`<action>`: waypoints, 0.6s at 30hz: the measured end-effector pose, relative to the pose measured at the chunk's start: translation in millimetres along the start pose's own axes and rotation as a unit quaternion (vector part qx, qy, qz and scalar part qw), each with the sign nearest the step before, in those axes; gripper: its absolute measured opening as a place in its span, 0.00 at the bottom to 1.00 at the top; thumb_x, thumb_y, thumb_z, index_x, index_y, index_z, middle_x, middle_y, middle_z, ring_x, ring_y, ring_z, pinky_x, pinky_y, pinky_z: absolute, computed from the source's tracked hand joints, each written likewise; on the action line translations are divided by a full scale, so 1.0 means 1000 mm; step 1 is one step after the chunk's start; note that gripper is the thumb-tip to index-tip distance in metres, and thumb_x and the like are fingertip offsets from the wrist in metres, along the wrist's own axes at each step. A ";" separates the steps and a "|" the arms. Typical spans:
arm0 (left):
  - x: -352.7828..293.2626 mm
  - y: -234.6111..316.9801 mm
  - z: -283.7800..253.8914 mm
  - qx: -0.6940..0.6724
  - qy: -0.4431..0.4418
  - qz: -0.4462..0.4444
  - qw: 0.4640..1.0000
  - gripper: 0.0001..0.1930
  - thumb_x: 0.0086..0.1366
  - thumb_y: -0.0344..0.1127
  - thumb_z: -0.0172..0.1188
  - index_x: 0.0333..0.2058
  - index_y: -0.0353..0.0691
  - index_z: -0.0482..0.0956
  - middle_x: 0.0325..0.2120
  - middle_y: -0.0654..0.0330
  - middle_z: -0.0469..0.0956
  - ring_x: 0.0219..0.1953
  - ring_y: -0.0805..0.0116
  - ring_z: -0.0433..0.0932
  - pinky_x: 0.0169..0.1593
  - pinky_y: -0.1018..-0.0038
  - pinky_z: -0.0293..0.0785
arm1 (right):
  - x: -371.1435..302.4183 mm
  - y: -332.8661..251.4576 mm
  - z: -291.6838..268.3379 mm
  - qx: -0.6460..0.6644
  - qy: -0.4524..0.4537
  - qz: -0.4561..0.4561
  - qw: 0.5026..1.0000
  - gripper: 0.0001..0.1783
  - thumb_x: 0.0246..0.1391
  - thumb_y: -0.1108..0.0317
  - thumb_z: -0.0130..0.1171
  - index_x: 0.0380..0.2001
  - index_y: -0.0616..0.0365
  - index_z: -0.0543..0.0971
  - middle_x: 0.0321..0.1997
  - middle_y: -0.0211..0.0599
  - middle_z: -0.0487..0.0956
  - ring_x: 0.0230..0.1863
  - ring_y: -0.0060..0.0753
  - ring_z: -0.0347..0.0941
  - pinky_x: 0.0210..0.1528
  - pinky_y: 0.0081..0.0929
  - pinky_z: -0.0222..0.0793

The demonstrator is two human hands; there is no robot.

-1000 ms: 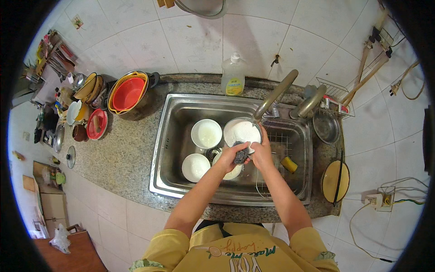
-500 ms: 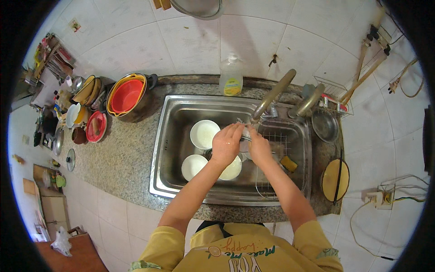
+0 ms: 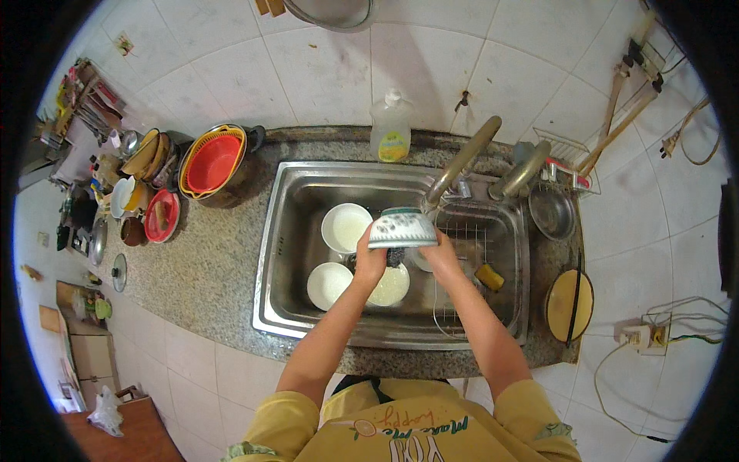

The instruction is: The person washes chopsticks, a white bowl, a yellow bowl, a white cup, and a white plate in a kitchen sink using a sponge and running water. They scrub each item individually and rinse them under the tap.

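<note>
Between my hands is a white bowl with a green band and dark floral marks, its outside turned toward me and its base upward. My left hand grips its left side, and my right hand grips the right. Below the bowl, close to my left hand, shows a small dark clump that I cannot make out. Three white bowls sit in the sink's left side: an upper one, a lower left one and another partly behind my left forearm.
The steel sink has a wire rack and a yellow sponge on its right. A faucet arches over it. Behind stands a clear soap bottle. A pot holding a red basket stands left.
The bowl has been turned and raised, so its patterned outside now shows. My hands have moved apart to opposite sides of it.
</note>
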State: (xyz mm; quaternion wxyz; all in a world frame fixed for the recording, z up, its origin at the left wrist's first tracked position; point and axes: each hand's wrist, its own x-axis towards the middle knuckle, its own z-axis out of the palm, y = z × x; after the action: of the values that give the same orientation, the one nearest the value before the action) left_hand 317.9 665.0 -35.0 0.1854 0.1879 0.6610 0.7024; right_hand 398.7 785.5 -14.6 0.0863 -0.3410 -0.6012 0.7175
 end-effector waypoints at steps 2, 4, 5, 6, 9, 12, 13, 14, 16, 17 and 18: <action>0.000 0.013 -0.005 0.102 0.048 0.081 0.990 0.19 0.49 0.19 0.46 0.43 0.35 0.68 0.32 0.53 0.75 0.38 0.68 0.73 0.42 0.75 0.66 | -0.005 0.006 -0.003 0.143 -0.049 0.051 0.987 0.17 0.49 0.70 0.47 0.43 0.67 0.65 0.43 0.41 0.69 0.44 0.34 0.66 0.49 0.28 0.60; -0.001 0.029 -0.010 0.164 0.089 0.103 0.977 0.19 0.50 0.20 0.46 0.43 0.37 0.68 0.33 0.49 0.74 0.39 0.61 0.74 0.42 0.74 0.67 | -0.011 0.005 -0.009 0.369 -0.103 0.148 0.912 0.14 0.52 0.70 0.46 0.42 0.65 0.65 0.45 0.41 0.68 0.48 0.39 0.64 0.55 0.31 0.57; -0.002 0.036 -0.011 0.174 0.105 0.099 0.974 0.19 0.50 0.20 0.46 0.42 0.38 0.68 0.34 0.49 0.74 0.40 0.59 0.73 0.43 0.73 0.66 | -0.018 -0.009 -0.007 0.472 -0.127 0.193 0.851 0.13 0.53 0.69 0.45 0.41 0.64 0.65 0.45 0.41 0.68 0.50 0.42 0.63 0.58 0.33 0.55; -0.001 0.034 -0.014 0.203 0.109 0.129 0.965 0.20 0.49 0.20 0.47 0.43 0.38 0.68 0.35 0.49 0.73 0.41 0.58 0.73 0.43 0.71 0.66 | -0.028 -0.023 0.000 0.508 -0.083 0.201 0.833 0.11 0.55 0.68 0.43 0.39 0.64 0.66 0.44 0.41 0.69 0.50 0.39 0.63 0.57 0.33 0.56; -0.002 0.030 -0.015 0.275 0.095 0.197 0.936 0.23 0.47 0.21 0.50 0.46 0.38 0.65 0.38 0.49 0.72 0.42 0.54 0.71 0.44 0.68 0.66 | -0.022 -0.018 0.008 0.562 -0.117 0.106 0.812 0.12 0.54 0.69 0.43 0.39 0.65 0.66 0.43 0.41 0.69 0.49 0.36 0.63 0.56 0.36 0.55; -0.003 0.035 -0.016 0.304 0.001 0.196 0.932 0.30 0.44 0.24 0.56 0.50 0.36 0.59 0.39 0.47 0.70 0.43 0.50 0.69 0.45 0.67 0.65 | -0.018 -0.021 0.008 0.540 -0.080 0.075 0.835 0.16 0.53 0.69 0.45 0.43 0.66 0.64 0.46 0.42 0.68 0.49 0.36 0.64 0.54 0.37 0.56; -0.004 0.033 -0.020 0.295 -0.046 0.094 0.950 0.31 0.44 0.24 0.57 0.50 0.37 0.59 0.40 0.47 0.70 0.43 0.50 0.69 0.45 0.67 0.65 | -0.017 -0.023 0.006 0.522 -0.081 0.063 0.847 0.15 0.53 0.69 0.46 0.43 0.66 0.64 0.45 0.42 0.69 0.48 0.36 0.64 0.54 0.37 0.57; -0.007 0.029 -0.024 0.283 -0.092 -0.008 0.955 0.31 0.44 0.25 0.59 0.49 0.37 0.59 0.40 0.46 0.70 0.44 0.50 0.69 0.46 0.68 0.65 | -0.014 -0.020 0.003 0.504 -0.085 0.032 0.859 0.14 0.52 0.69 0.47 0.41 0.64 0.66 0.43 0.40 0.71 0.45 0.34 0.67 0.52 0.35 0.59; -0.017 0.034 -0.027 0.265 -0.130 -0.089 0.951 0.30 0.45 0.29 0.62 0.48 0.37 0.60 0.40 0.44 0.68 0.44 0.51 0.68 0.46 0.68 0.64 | -0.019 -0.024 -0.001 0.437 -0.056 0.009 0.898 0.12 0.52 0.70 0.48 0.40 0.63 0.68 0.42 0.39 0.71 0.44 0.33 0.68 0.50 0.35 0.61; -0.021 0.038 -0.024 0.273 -0.086 -0.020 0.958 0.30 0.44 0.30 0.63 0.47 0.36 0.60 0.40 0.44 0.67 0.44 0.51 0.68 0.46 0.67 0.64 | -0.022 -0.027 -0.002 0.402 -0.041 -0.002 0.915 0.12 0.52 0.70 0.48 0.40 0.62 0.68 0.41 0.38 0.72 0.44 0.32 0.68 0.49 0.35 0.61; -0.024 0.042 -0.017 0.278 -0.043 0.049 0.958 0.31 0.44 0.31 0.63 0.47 0.36 0.60 0.41 0.45 0.66 0.44 0.52 0.67 0.47 0.67 0.63 | -0.023 -0.030 0.002 0.356 -0.012 -0.016 0.934 0.09 0.52 0.68 0.50 0.35 0.62 0.71 0.35 0.32 0.74 0.36 0.24 0.69 0.41 0.25 0.64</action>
State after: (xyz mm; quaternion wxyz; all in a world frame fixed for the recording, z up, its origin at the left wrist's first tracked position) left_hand 329.5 635.2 5.1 0.1196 0.2939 0.8119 0.4900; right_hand 406.1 779.3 21.7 0.2062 -0.2692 -0.3125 0.8873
